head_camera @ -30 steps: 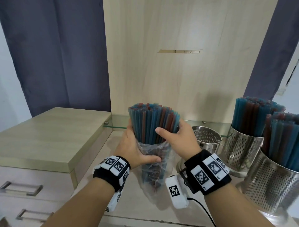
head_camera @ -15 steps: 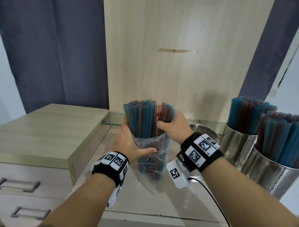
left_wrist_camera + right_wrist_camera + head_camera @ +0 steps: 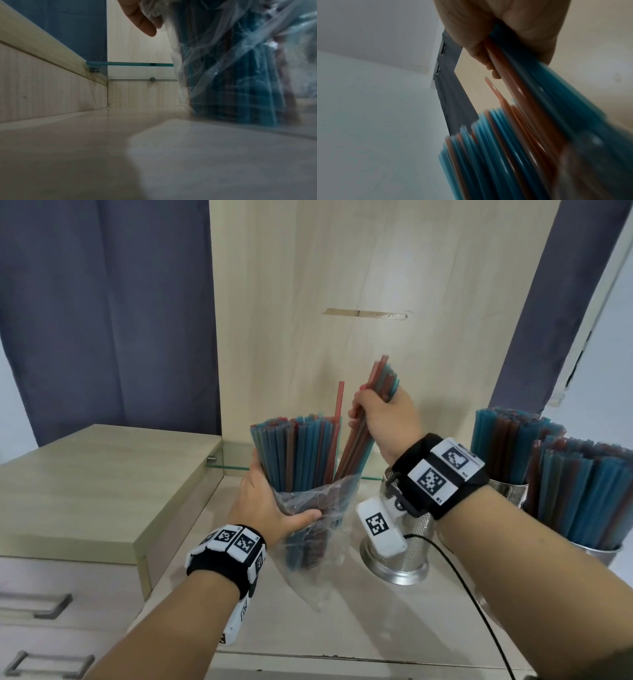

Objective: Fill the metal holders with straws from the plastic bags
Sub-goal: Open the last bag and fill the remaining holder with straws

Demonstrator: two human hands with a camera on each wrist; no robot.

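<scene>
A clear plastic bag (image 3: 320,529) packed with blue and red straws (image 3: 297,451) stands upright on a pale wooden worktop (image 3: 359,628), near the middle of the scene. The left hand (image 3: 270,505) wraps around the bag's left side, thumb pressed across the front of the plastic, fingers curled behind it. Just to the right and higher, the right hand (image 3: 383,419) is closed in a fist around a smaller bunch of straws (image 3: 371,409). That bunch leans to the right, its lower ends inside the bag's mouth, its upper ends poking out above the fist. One red straw (image 3: 339,402) stands taller than the rest in the bag, just left of the right hand.

Directly below the right wrist stands a perforated metal holder (image 3: 400,556), just right of the bag; its inside is hidden by the wrist. Farther right, two more metal holders (image 3: 596,553) stand packed with straws. A raised cabinet top (image 3: 102,484) lies to the left.
</scene>
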